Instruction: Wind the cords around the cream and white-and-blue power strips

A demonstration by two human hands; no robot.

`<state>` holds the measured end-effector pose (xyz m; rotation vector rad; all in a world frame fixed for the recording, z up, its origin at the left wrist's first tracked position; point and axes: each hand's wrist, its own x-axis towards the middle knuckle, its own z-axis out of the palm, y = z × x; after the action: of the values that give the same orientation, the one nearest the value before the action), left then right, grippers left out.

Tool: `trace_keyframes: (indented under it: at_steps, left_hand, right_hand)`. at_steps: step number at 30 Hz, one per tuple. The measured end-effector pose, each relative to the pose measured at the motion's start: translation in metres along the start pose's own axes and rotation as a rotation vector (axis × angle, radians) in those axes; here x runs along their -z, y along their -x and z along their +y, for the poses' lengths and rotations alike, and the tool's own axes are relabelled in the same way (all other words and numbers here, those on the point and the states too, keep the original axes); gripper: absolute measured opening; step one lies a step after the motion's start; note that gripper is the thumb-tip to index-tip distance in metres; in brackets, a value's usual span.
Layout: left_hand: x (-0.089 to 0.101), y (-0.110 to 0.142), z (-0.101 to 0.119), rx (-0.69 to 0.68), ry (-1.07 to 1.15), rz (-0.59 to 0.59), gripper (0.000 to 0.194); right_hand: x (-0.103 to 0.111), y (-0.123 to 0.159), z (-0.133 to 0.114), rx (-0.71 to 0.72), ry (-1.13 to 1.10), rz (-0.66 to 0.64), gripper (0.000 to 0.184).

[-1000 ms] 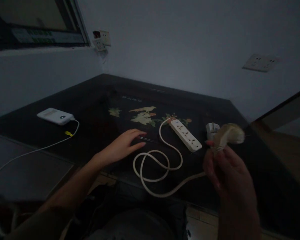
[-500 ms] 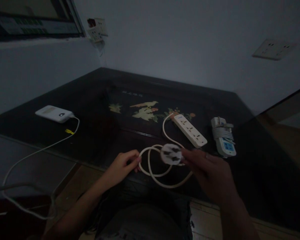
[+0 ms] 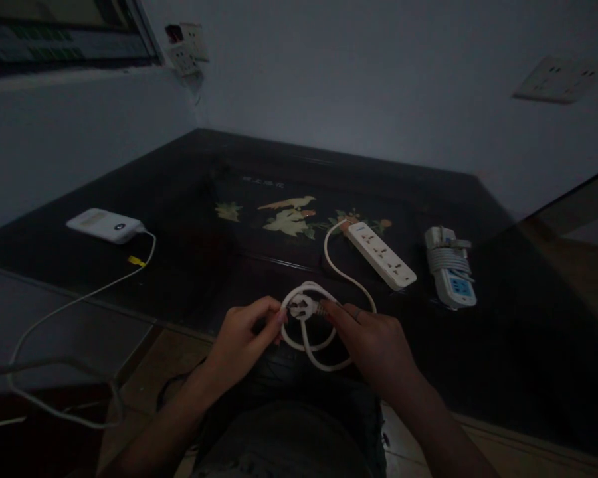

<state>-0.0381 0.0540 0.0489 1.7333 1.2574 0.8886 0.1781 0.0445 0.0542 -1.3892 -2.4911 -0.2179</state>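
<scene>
My left hand (image 3: 252,338) pinches the left side of a loop of white power cord (image 3: 323,343). With my right hand (image 3: 371,335) I grip the neck of the cord's white plug (image 3: 303,307), its prongs pointing left toward my left fingers. The plug lies over the coiled loop. From the coil the cord curves up to a white power strip (image 3: 381,256) lying on the dark table, beyond my right hand. Several sockets show on top of the strip.
Right of the strip lies a second power strip (image 3: 451,269) with its cord wrapped round it. A white power bank (image 3: 104,226) with a cable (image 3: 74,302) lies on the left of the table (image 3: 219,255). Wall sockets (image 3: 555,79) are at the upper right.
My right hand has moved left with the plug, bringing it from the right of the loop onto it, near my left fingers. The plug has turned so its prongs face left.
</scene>
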Motion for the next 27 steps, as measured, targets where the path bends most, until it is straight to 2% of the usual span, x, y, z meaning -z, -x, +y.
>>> trace_keyframes:
  at_steps: [6,10,15,17,19,21,24,27]
  left_hand:
    - [0.000,0.005,-0.004,0.010,-0.025,0.044,0.022]
    - [0.002,0.008,-0.003,-0.066,-0.101,0.035,0.014]
    - [-0.002,0.013,-0.002,-0.138,-0.097,0.077,0.010]
    - [-0.006,0.013,-0.004,-0.102,-0.015,0.042,0.015]
    - [-0.012,0.013,-0.010,-0.024,0.151,-0.005,0.030]
    - [-0.019,0.011,-0.016,0.080,0.361,0.019,0.041]
    - [-0.027,0.007,-0.024,0.217,0.558,0.156,0.032]
    - [-0.031,0.001,-0.022,0.303,0.652,0.189,0.020]
  right_hand:
    - [-0.008,-0.001,-0.006,-0.039,-0.022,0.014,0.029]
    - [-0.009,-0.003,-0.012,-0.075,0.003,0.026,0.026]
    - [-0.012,-0.009,-0.027,-0.157,-0.014,0.169,0.018]
    - [-0.012,-0.013,-0.034,-0.196,-0.058,0.245,0.023]
    - [-0.012,-0.017,-0.041,-0.221,-0.112,0.306,0.026]
    - [-0.013,-0.020,-0.046,-0.225,-0.178,0.357,0.026]
    - [-0.016,-0.022,-0.049,-0.232,-0.249,0.406,0.024]
    - [-0.020,-0.024,-0.051,-0.242,-0.273,0.418,0.024]
